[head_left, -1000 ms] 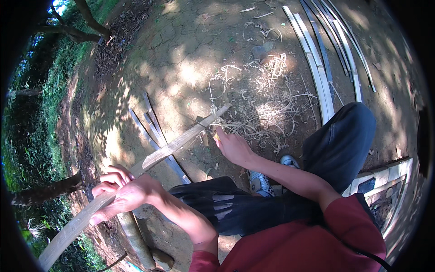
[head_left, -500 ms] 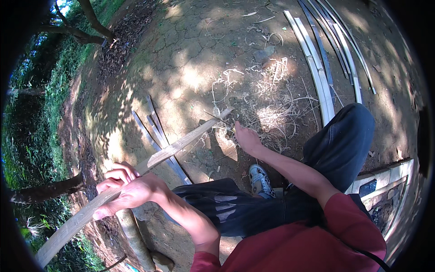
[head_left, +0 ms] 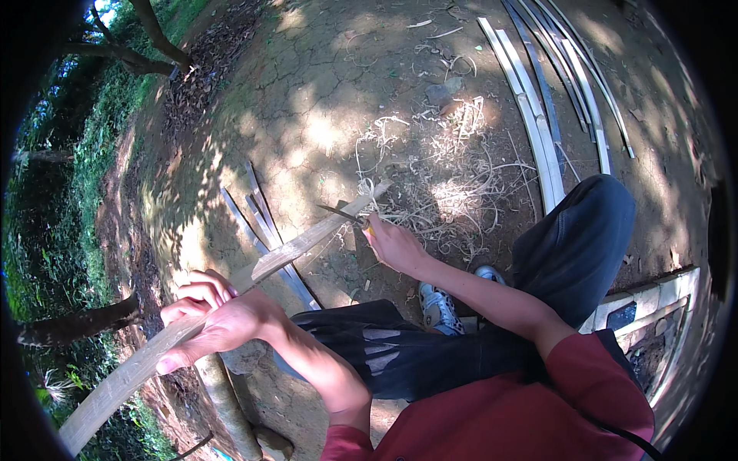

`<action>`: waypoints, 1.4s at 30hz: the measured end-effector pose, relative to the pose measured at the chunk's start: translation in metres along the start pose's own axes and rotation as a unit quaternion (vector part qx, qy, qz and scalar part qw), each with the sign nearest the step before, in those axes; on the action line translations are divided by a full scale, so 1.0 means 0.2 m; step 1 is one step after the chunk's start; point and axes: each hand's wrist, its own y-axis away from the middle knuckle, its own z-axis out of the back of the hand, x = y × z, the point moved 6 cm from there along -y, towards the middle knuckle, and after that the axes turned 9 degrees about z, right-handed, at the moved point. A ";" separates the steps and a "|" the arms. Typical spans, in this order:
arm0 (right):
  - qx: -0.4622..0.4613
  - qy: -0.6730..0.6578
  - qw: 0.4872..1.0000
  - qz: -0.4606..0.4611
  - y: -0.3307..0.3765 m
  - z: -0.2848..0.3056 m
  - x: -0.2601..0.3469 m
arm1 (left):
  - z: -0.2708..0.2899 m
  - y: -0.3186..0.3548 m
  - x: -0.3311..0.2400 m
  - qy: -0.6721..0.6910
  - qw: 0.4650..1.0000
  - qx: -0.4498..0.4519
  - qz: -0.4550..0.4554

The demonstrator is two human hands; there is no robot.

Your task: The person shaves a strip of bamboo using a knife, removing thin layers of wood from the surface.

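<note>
**Right hand (head_left: 396, 244) and knife (head_left: 343, 213) now farther back along the pale strip (head_left: 307, 240)**

Half a second ago the right hand was closer to the strip's far end; it has since shifted toward the left hand (head_left: 234, 316), bringing the dark blade with it. The left hand has stayed in nearly the same place.

The strip is long, flat and narrow, with a straight, fibrous, wood-like grain. It runs diagonally from the lower left edge of the view, through the left hand, out over the dirt ground (head_left: 296, 92). Just beyond that hand, a slanted edge marks where a lighter, smoother face begins. Thin, curled shavings (head_left: 461, 200) lie tangled on the cracked soil near the far end; whether the curl right at that end is attached, I cannot tell.

The left hand is clamped on the strip, fingers wrapped over the far side and thumb laid along the near side. The right hand is closed around the knife's handle, a bit of yellow showing at the fist. The slim blade crosses the strip short of its far end.

Long, straight slats (head_left: 530, 115) lie side by side at the upper right, and shorter grey strips (head_left: 261, 217) rest on the ground beyond the held piece.
</note>
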 end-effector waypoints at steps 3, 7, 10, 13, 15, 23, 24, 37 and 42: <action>0.052 0.029 0.992 -0.112 0.05 -0.14 -0.38 | -0.04 0.02 0.00 0.003 1.000 0.007 0.002; 0.070 -0.045 0.990 -0.116 0.11 -0.19 -0.14 | 0.00 0.02 0.01 -0.016 1.000 -0.003 0.000; -0.015 -0.014 0.999 0.046 0.04 -0.03 0.01 | -0.02 0.02 -0.03 -0.014 1.000 -0.010 0.001; 0.049 0.050 0.990 -0.120 0.07 -0.15 -0.51 | -0.07 0.05 -0.01 -0.002 1.000 -0.004 0.005; 0.059 0.021 0.990 -0.127 0.03 -0.15 -0.43 | -0.03 0.02 0.00 0.001 1.000 -0.003 -0.002; 0.075 0.019 0.994 -0.083 0.06 -0.12 -0.32 | -0.06 0.04 -0.01 0.004 1.000 0.006 0.002; 0.078 0.028 0.992 -0.098 0.06 -0.10 -0.33 | -0.04 0.03 -0.01 0.002 1.000 0.008 0.000; 0.040 -0.030 0.993 -0.103 0.03 -0.10 -0.12 | -0.03 0.00 0.01 -0.005 1.000 0.019 -0.001; 0.039 0.075 0.990 -0.111 0.05 -0.16 -0.51 | -0.10 0.03 -0.01 0.009 0.999 0.043 -0.002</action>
